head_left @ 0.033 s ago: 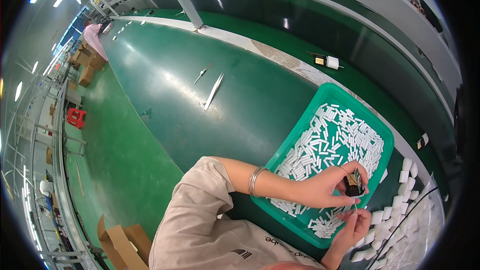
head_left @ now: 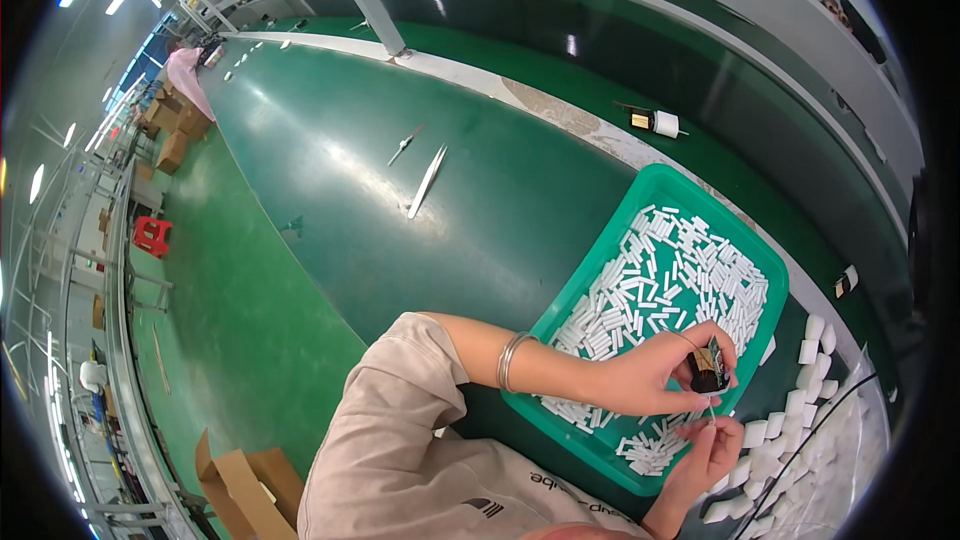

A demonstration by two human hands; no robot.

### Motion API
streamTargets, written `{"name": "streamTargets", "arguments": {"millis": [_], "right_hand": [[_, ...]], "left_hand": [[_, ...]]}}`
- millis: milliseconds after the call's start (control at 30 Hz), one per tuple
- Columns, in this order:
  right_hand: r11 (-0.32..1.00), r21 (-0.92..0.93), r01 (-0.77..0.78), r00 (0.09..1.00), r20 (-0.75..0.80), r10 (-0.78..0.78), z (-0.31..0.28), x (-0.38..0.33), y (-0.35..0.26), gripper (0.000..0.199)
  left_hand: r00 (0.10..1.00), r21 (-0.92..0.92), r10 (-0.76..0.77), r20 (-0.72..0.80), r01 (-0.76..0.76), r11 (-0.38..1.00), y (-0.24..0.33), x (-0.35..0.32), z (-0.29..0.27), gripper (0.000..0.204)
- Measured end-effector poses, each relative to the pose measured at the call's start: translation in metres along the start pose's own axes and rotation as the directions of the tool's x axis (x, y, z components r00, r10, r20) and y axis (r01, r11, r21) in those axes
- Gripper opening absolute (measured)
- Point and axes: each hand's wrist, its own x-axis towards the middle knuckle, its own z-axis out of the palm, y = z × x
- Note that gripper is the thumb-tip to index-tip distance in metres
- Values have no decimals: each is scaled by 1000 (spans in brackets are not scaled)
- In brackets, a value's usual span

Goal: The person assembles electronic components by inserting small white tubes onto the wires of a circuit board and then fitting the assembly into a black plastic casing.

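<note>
My left hand [head_left: 650, 376] reaches over a green tray [head_left: 655, 180] and grips a small black electronic assembly [head_left: 708, 370] with a circuit board and thin wires. Just below it, my right hand [head_left: 708, 452] is closed, thumb and finger pinching a thin pale piece [head_left: 712, 412] at the assembly's lower end. Whether that piece is a wire or a small tube is too fine to tell. Many small white tubes [head_left: 610, 310] lie loose in the tray beneath both hands.
White plastic caps [head_left: 795, 405] are heaped right of the tray, beside a clear bag and a black cable. Tweezers [head_left: 428, 182] and a small slim tool [head_left: 405, 145] lie on the green bench. Another assembly with a white cap [head_left: 655, 123] sits beyond the ledge. Cardboard box [head_left: 250, 485] at lower left.
</note>
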Motion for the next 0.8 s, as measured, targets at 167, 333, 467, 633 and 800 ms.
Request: {"name": "streamTargets", "arguments": {"millis": [167, 333, 467, 633, 800], "right_hand": [[999, -42, -4, 1000, 27, 5, -3, -2, 3, 9], [999, -30, -11, 999, -45, 10, -5, -4, 4, 8], [964, -205, 167, 984, -23, -175, -10, -3, 3, 7], [907, -374, 196, 981, 63, -186, -15, 6, -6, 12], [728, -483, 486, 874, 284, -395, -15, 15, -8, 18]], "left_hand": [[1000, 38, 7, 13, -8, 999, -1, -4, -1, 35], [996, 212, -15, 90, -4, 977, -4, 1, -2, 35], [994, 420, 50, 95, -86, 903, -14, 1, -7, 33], [994, 462, -63, 93, 13, 887, -9, 9, -8, 31], [990, 491, -127, 55, 83, 867, -10, 6, -8, 33]]}}
